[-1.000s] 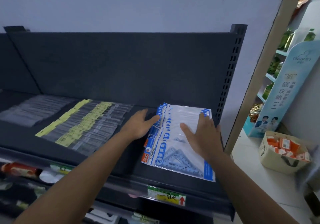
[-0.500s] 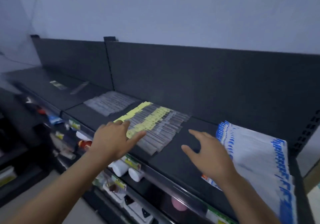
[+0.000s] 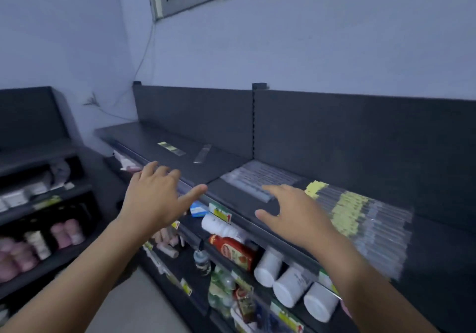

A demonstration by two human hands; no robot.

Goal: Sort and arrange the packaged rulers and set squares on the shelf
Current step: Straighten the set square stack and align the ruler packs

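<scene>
Grey steel side shelving point(image 3: 38, 152) on the far left carries pink packets point(image 3: 67, 232). Next, the left grip point(image 3: 159, 198), a bare hand, hangs palm-down over the front edge of the dark top shelf point(image 3: 219, 167). Its fingers are spread straight and hold nothing, and contact with the edge cannot be told. Beyond it, on the shelf's left section, lie a single yellow-labelled ruler point(image 3: 171, 148) and, just beside it, a single clear ruler point(image 3: 203, 153). Both are angled and apart from the rest.

Past the upright divider, a fanned row of clear packaged rulers point(image 3: 257, 180) lies flat. The right grip point(image 3: 293, 219) is also spread wide and empty. It hovers with its fingertips near that row's front end, and whether they touch is unclear. Further right, a longer overlapping row of yellow-labelled packaged rulers point(image 3: 360, 219) lies flat and blurred.

Under the shelf edge lie a white bottle point(image 3: 221, 225), a red sauce bottle point(image 3: 231, 251) and white tubs point(image 3: 291, 286).
</scene>
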